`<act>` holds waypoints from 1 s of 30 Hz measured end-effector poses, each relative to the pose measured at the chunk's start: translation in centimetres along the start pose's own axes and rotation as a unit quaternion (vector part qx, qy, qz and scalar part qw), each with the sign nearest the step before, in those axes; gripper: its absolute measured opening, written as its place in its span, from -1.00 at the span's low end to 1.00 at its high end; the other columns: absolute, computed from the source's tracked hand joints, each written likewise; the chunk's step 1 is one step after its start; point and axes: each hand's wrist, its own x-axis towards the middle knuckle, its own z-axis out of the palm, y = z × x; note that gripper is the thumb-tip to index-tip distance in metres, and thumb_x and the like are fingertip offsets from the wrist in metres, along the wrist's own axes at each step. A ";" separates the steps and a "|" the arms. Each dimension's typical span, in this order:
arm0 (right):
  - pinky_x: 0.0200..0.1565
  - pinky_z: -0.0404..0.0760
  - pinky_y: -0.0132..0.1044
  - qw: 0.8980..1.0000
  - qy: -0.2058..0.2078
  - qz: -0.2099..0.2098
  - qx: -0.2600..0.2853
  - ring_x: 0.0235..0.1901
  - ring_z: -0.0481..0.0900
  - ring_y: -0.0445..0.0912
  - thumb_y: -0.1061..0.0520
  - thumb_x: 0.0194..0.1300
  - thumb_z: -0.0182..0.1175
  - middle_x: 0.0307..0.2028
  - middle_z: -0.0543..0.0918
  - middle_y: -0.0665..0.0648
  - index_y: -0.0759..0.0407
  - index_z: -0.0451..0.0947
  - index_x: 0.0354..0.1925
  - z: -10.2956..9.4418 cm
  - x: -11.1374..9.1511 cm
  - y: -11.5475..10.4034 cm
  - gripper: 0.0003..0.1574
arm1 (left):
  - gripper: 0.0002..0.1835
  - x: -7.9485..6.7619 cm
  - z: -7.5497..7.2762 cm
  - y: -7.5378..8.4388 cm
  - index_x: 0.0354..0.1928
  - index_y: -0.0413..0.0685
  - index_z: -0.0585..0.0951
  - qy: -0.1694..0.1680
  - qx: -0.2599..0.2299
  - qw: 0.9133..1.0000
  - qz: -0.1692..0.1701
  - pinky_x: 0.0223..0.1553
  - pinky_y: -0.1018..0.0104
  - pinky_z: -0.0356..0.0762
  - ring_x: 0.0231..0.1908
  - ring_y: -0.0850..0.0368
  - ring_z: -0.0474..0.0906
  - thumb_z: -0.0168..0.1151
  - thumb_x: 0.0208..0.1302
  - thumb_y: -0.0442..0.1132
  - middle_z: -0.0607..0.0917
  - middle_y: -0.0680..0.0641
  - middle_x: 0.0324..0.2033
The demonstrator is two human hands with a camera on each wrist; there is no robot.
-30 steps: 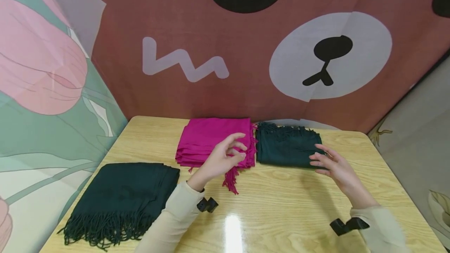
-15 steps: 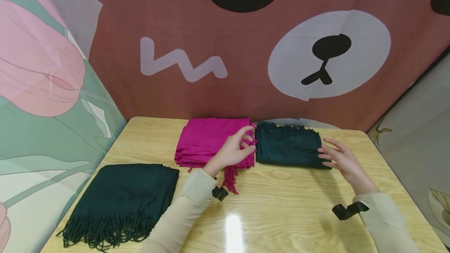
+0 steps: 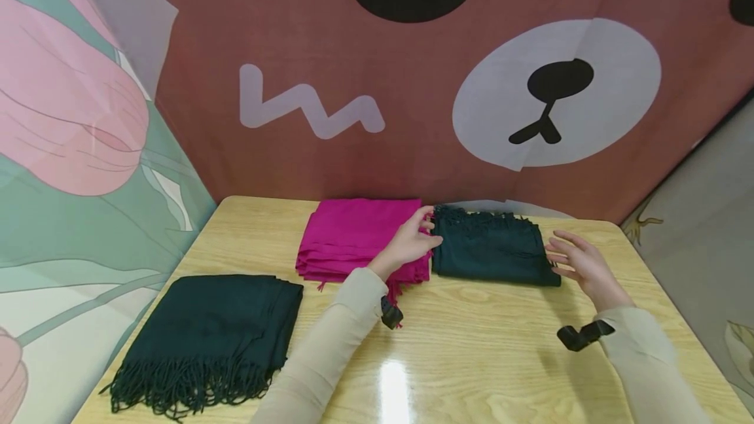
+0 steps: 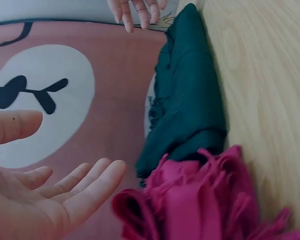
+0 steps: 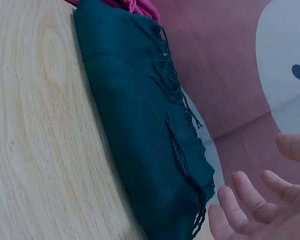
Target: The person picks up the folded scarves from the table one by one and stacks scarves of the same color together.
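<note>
A folded dark green scarf (image 3: 495,250) lies at the back right of the table, its fringe along the far edge. Just left of it is a folded magenta scarf (image 3: 359,231) with a fringe on its right side. My left hand (image 3: 408,241) hovers over the magenta scarf's right end, fingers loosely extended toward the green one and holding nothing. At the green scarf's right end is my right hand (image 3: 589,270), its fingers relaxed and spread; in the right wrist view its fingertips (image 5: 225,200) are close beside the fringed corner.
Another dark green scarf (image 3: 206,332), folded with its fringe toward me, lies at the front left of the wooden table (image 3: 471,358). A printed cloth (image 3: 412,116) with a bear face hangs directly behind the table. Patterned cloths flank both sides.
My left hand has moved right and slightly forward across the magenta scarf. My right hand has shifted right, from over the green scarf's end to beside it. The scarves stay in place.
</note>
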 end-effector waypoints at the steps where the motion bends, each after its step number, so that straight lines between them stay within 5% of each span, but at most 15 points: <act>1: -0.18 0.52 -0.29 1.000 0.008 0.006 -0.011 -0.14 0.49 -0.23 -0.22 0.28 -0.01 -0.16 0.52 -0.14 0.20 -0.15 0.40 -0.1 0.4 0.3 -0.04 | -0.33 0.2 0.2 -0.1 0.33 -0.01 0.14 0.001 -0.007 1.000 -0.007 -0.26 0.28 0.52 -0.07 -0.01 0.51 0.16 0.22 -0.31 0.36 -0.28 0.14; 4: -0.15 0.48 -0.16 0.998 0.052 0.027 -0.024 -0.07 0.43 -0.10 -0.26 0.24 0.03 -0.02 0.50 -0.01 0.10 0.01 0.38 -0.3 1.4 1.1 -0.09 | -0.33 1.0 0.7 -0.5 0.34 -0.02 0.13 0.009 -0.021 0.999 -0.026 -0.35 0.25 0.52 -0.11 -0.01 0.51 0.15 0.22 -0.33 0.33 -0.28 0.16; 11: -0.09 0.32 -0.04 0.998 0.042 0.050 -0.018 -0.08 0.31 -0.06 -0.24 0.27 -0.02 -0.09 0.34 -0.15 0.17 -0.09 0.40 0.0 1.5 1.3 -0.06 | -0.29 2.8 1.6 -2.1 0.35 -0.06 0.12 0.028 -0.071 0.994 -0.083 -0.23 0.01 0.54 -0.04 -0.07 0.46 0.18 0.19 -0.35 0.32 -0.29 0.12; 17: -0.08 0.29 0.00 0.996 0.042 0.076 -0.001 -0.05 0.26 0.02 -0.22 0.31 -0.07 0.24 0.12 0.27 0.15 -0.18 0.41 0.3 1.8 1.1 -0.07 | -0.24 3.7 2.3 -2.8 0.38 -0.05 0.07 0.025 -0.093 0.989 -0.109 -0.18 -0.04 0.51 0.16 -0.13 0.28 0.17 0.17 -0.34 0.22 -0.31 0.22; 22: 0.09 0.17 0.17 0.992 0.053 0.105 0.035 0.10 0.14 0.16 -0.22 0.24 0.04 0.23 0.09 0.35 0.17 -0.21 0.41 0.2 2.4 1.9 0.03 | -0.22 4.3 2.9 -3.4 0.38 -0.03 0.08 0.029 -0.100 0.987 -0.126 -0.10 -0.10 0.45 0.26 -0.13 0.13 0.20 0.14 -0.32 0.14 -0.28 0.29; 30: 0.16 0.08 0.02 0.987 0.037 0.138 0.076 0.12 0.14 0.06 -0.15 0.31 -0.06 0.39 -0.19 0.27 0.14 -0.37 0.41 0.5 3.2 2.5 -0.02 | -0.17 5.0 3.5 -4.0 0.37 0.05 0.09 0.050 -0.106 0.982 -0.145 -0.04 -0.20 0.34 0.24 -0.11 0.17 0.27 0.07 -0.31 0.15 -0.11 0.32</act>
